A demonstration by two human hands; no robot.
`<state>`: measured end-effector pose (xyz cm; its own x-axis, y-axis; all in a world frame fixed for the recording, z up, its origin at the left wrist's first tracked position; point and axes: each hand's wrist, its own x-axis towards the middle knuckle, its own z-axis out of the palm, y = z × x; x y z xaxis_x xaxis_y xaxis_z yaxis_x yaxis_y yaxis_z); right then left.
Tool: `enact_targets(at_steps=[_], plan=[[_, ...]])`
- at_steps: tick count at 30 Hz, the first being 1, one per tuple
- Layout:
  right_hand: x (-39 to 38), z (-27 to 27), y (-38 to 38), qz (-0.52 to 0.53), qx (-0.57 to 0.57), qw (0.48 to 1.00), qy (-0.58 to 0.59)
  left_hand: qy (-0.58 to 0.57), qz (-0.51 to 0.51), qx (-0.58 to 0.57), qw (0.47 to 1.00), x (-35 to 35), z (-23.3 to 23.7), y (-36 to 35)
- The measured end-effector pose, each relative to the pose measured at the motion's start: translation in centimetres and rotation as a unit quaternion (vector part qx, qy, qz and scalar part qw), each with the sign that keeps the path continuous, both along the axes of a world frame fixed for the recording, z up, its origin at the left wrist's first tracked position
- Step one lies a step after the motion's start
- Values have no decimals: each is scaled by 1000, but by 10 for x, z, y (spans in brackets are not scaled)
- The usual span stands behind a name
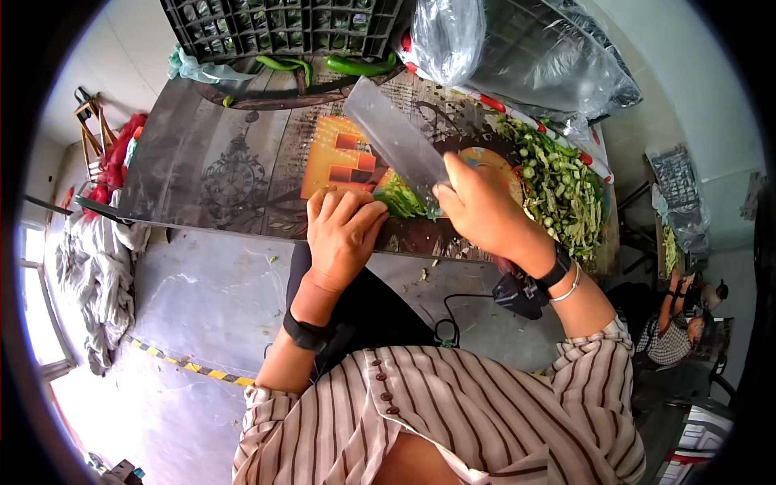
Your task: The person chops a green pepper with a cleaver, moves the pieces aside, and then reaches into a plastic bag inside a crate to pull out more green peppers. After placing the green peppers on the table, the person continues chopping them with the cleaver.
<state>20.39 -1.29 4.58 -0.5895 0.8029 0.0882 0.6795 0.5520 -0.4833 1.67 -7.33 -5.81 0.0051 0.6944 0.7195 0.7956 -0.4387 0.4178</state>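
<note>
My right hand (489,212) grips a cleaver (396,137) by its handle, with the broad blade slanting up and to the left over the table. Curled fingers of my left hand (346,230) press down on a green pepper at the table's front edge; most of what they hold is hidden. Cut green pepper strips (398,196) lie between that hand and the blade. To the right of my right hand spreads a large heap of chopped green pepper (562,194).
The patterned table (242,162) carries a black crate (283,32) at the back, with whole green peppers (356,66) before it. Clear plastic bags (558,61) lie back right. A cable (453,311) hangs below the table. Another person (671,327) works far right.
</note>
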Motion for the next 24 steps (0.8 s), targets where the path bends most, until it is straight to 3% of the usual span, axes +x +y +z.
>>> enact_targets(at_steps=[4, 17, 24], plan=[[-2, 1, -11, 7, -46, 998, -42, 13, -8, -1, 1000, -1, -3, 0], [-8, -5, -22, 49, -49, 996, -57, 26, 7, -9, 1000, 1, -2, 1], [-15, 9, -10, 95, -48, 986, -130, 23, 6, -17, 1000, 0, -2, 0]])
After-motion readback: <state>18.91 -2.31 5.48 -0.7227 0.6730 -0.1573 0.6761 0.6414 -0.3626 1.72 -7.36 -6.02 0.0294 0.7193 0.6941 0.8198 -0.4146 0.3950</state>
